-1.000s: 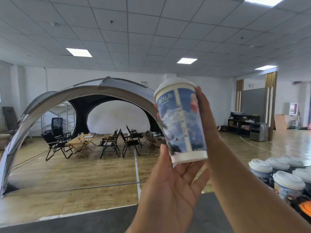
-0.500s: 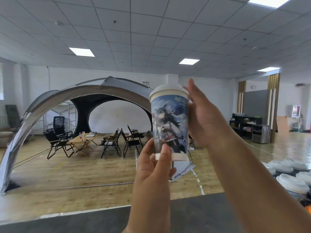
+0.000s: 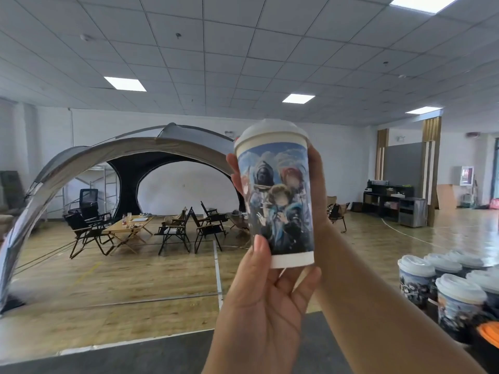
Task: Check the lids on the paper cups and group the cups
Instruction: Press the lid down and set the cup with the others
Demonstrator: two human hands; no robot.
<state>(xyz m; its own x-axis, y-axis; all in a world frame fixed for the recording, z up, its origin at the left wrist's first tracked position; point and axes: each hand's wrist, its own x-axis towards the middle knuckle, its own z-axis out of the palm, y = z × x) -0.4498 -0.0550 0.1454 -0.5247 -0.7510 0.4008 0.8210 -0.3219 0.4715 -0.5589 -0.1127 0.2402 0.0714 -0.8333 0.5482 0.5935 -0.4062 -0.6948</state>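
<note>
Left hand [image 3: 262,300], right hand [image 3: 319,190] grip lidded cup [image 3: 275,201] (upright, raised)

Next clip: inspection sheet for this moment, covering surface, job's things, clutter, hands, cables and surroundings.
Surface: dark grey top along the bottom edge, mostly out of view.
Job's things: printed cup held upright in the air, white lid on it; lidded cups stand grouped at the right edge.
Clutter: orange thing by the group, cut off by the frame.
Hands: left hand holds the cup's base, thumb on its front; right hand wraps behind its upper half.
Cables: nothing seen.
Surroundings: wood floor, arched tent, folding chairs, low table.
</note>
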